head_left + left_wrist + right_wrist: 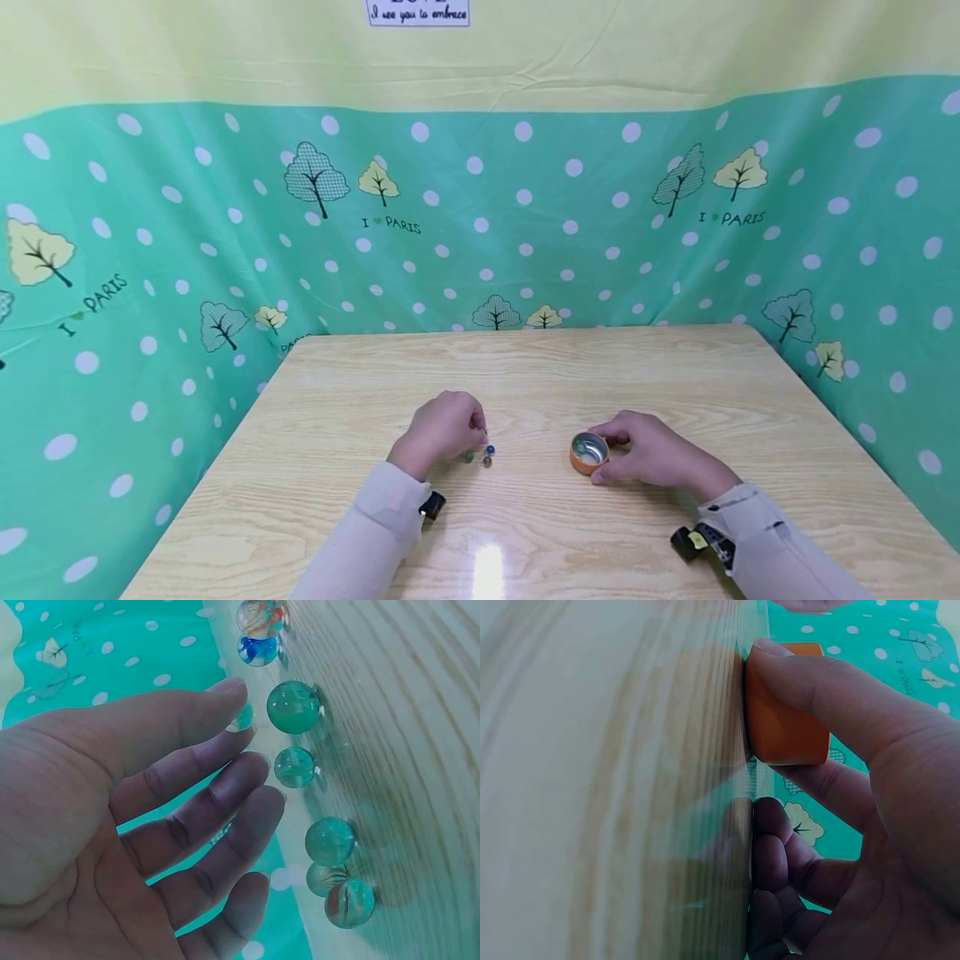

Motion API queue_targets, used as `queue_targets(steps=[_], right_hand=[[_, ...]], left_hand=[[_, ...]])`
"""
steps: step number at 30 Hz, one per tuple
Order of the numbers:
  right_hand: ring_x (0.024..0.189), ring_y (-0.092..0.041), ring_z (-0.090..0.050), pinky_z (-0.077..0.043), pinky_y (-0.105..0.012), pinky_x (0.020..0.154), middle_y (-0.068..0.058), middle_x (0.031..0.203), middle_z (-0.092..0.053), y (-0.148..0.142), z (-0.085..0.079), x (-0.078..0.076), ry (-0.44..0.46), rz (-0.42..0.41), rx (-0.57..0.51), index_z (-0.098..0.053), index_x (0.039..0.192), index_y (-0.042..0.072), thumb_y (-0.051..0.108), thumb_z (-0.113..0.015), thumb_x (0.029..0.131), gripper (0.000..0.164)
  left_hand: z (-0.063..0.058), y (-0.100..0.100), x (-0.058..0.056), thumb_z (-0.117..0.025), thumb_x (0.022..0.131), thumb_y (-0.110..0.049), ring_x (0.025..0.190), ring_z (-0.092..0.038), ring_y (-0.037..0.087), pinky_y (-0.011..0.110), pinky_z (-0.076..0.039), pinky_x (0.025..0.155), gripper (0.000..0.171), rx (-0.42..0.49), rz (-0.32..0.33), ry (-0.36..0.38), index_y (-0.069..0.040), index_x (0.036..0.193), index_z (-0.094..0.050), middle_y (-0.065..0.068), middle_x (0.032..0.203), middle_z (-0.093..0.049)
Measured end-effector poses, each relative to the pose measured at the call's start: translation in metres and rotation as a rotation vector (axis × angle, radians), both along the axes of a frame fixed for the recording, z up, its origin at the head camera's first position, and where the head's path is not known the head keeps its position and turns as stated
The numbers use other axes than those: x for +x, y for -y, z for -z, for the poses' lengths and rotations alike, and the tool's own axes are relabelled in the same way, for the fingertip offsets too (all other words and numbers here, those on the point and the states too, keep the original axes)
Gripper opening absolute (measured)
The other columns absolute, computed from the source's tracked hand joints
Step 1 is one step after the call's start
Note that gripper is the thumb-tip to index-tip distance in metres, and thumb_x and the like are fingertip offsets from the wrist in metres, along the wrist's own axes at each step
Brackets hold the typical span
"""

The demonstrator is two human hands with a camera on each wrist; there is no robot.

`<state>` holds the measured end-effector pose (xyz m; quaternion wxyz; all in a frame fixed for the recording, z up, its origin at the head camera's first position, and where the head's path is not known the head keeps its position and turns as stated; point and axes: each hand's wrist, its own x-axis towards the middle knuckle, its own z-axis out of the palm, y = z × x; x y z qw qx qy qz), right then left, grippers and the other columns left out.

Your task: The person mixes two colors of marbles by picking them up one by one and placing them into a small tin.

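At left, I'm seeing the left hand (448, 423), pinching fingers (206, 756) nearly together, holding a likely slippery marble (244, 718), best held mid-sphere. The right hand (654, 450) is gripping across an orange tin (791, 712).

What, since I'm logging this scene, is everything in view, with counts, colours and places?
Patterned cloth: one, green with pale dots, yellow above, behind and beside the table.
Table: one, pale wood, under the marbles.
Printed label: one, white, dark text, top of cloth.
Table marbles: at least seven, blue, greenish and streaked, near left hand.
Pinched marble: one, greenish, between left fingers.
Tin: one, orange, silvery inside, in right hand.
Tin's contents: greenish, count unclear.
Wrist devices: two, black, one per wrist.
Sleeves: two, pale, on forearms.
Hands: two, bare, over table.
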<state>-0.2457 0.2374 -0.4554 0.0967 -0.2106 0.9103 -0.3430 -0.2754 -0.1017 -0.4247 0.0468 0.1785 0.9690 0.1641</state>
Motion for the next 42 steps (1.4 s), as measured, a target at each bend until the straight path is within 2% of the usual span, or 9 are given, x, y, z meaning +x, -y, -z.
queue_targets(steps=[14,42], right_hand=[[0.098,-0.013,-0.06,-0.051,-0.033,0.087,0.01,0.103,-0.068,0.0,0.002,0.0,-0.011,0.005,0.011,-0.075,0.124,0.025,0.045,-0.093,0.074,0.058],[0.101,-0.013,-0.061,-0.052,-0.036,0.089,0.01,0.107,-0.069,-0.002,0.002,-0.001,-0.014,-0.005,0.009,-0.074,0.126,0.024,0.045,-0.092,0.075,0.058]], left_hand=[[-0.004,-0.004,0.002,-0.081,0.088,-0.027,0.07,-0.057,0.009,0.032,-0.05,0.066,0.012,0.003,-0.001,-0.039,-0.024,0.08,-0.073,-0.012,0.081,-0.066],[-0.014,-0.024,0.005,-0.081,0.088,-0.03,0.075,-0.06,0.007,0.03,-0.053,0.068,0.01,-0.005,0.063,-0.082,-0.022,0.084,-0.077,-0.01,0.09,-0.072]])
